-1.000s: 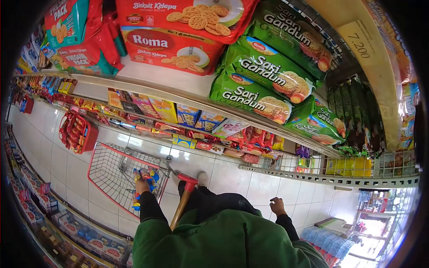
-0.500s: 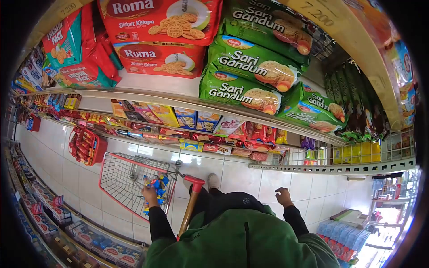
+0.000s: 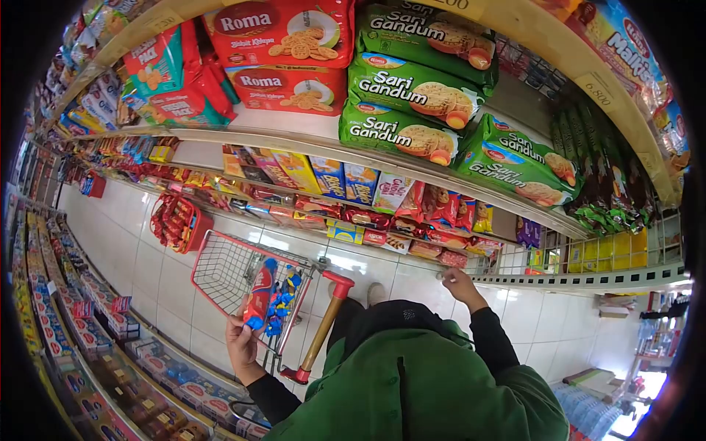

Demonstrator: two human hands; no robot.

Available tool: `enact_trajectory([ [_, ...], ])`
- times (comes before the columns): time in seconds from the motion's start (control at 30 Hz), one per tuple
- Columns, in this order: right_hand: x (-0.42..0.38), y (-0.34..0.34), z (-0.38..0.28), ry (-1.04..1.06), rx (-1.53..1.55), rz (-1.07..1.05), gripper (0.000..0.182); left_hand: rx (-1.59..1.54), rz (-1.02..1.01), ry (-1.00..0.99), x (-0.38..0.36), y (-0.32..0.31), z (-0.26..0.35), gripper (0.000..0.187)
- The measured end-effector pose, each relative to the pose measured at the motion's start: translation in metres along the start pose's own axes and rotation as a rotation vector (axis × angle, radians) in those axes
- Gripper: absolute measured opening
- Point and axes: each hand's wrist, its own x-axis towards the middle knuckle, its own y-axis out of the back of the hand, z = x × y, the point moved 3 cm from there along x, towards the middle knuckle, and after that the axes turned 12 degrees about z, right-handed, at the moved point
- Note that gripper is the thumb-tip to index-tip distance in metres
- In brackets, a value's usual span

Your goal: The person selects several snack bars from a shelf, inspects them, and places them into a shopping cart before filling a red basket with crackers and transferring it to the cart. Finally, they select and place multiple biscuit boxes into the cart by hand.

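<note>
My left hand (image 3: 240,342) grips the lower end of a long blue and red snack pack (image 3: 261,294), held over the cart. Beneath and beside the pack, several small blue and yellow packets (image 3: 283,303) lie in the wire shopping cart (image 3: 220,266). The cart's red and brown handle (image 3: 323,327) stands between the basket and my body. My right hand (image 3: 459,284) is raised near the lower shelf edge at the right, its fingers curled together; whether anything small is between them cannot be made out.
Green Sari Gandum packs (image 3: 412,90) and red Roma packs (image 3: 283,37) fill the shelf in front. A red basket of snacks (image 3: 184,223) stands on the floor beyond the cart. Another stocked shelf (image 3: 95,316) runs along the left. Bottled water packs (image 3: 594,403) sit at the lower right.
My left hand has come up from the cart and now holds the long blue and red pack. My right hand has moved up toward the shelf. The view has shifted slightly.
</note>
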Motion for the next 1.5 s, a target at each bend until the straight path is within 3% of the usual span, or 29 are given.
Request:
enact_trajectory([
  [0.1, 0.015, -0.005, -0.037, 0.024, 0.164, -0.048, 0.023, -0.008, -0.169, -0.131, -0.012, -0.025, 0.018, 0.02],
  [0.2, 0.015, 0.007, -0.103, -0.092, 0.455, -0.252, 0.027, -0.086, -0.354, -0.149, -0.02, -0.063, 0.027, 0.018],
  [0.3, 0.002, 0.022, -0.158, -0.191, 0.842, -0.431, 0.041, -0.211, -0.447, -0.069, -0.028, -0.096, 0.018, 0.015],
  [0.4, -0.012, 0.041, -0.197, -0.081, 1.122, -0.579, 0.048, -0.345, -0.579, 0.016, -0.031, -0.125, 0.007, 0.015],
  [0.5, -0.017, 0.043, -0.204, -0.112, 1.341, -0.698, 0.05, -0.394, -0.597, 0.128, -0.042, -0.149, -0.001, 0.011],
  [0.67, -0.013, 0.044, -0.192, -0.165, 1.449, -0.533, 0.042, -0.294, -0.845, 0.152, -0.039, -0.17, -0.017, 0.016],
  [0.9, -0.014, 0.077, -0.18, 0.041, 1.618, -0.265, 0.057, -0.366, -0.54, 0.391, -0.036, -0.199, -0.023, 0.041],
  [1.03, -0.012, 0.077, -0.168, 0.155, 1.537, -0.225, 0.063, -0.035, -0.292, 0.349, -0.033, -0.194, -0.035, 0.047],
  [1.13, -0.011, 0.076, -0.164, 0.17, 1.54, -0.219, 0.062, 0.112, -0.244, 0.339, -0.036, -0.198, -0.035, 0.042],
  [1.33, -0.011, 0.058, -0.16, -0.068, 1.755, -0.152, 0.048, 0.126, -0.206, 0.29, -0.043, -0.207, -0.041, 0.041],
  [1.43, -0.015, 0.046, -0.166, -0.132, 1.836, -0.233, 0.034, 0.105, -0.198, 0.3, -0.05, -0.216, -0.047, 0.04],
  [1.5, -0.026, 0.04, -0.178, -0.218, 1.692, -0.343, 0.03, 0.114, -0.201, 0.316, -0.054, -0.221, -0.054, 0.04],
])
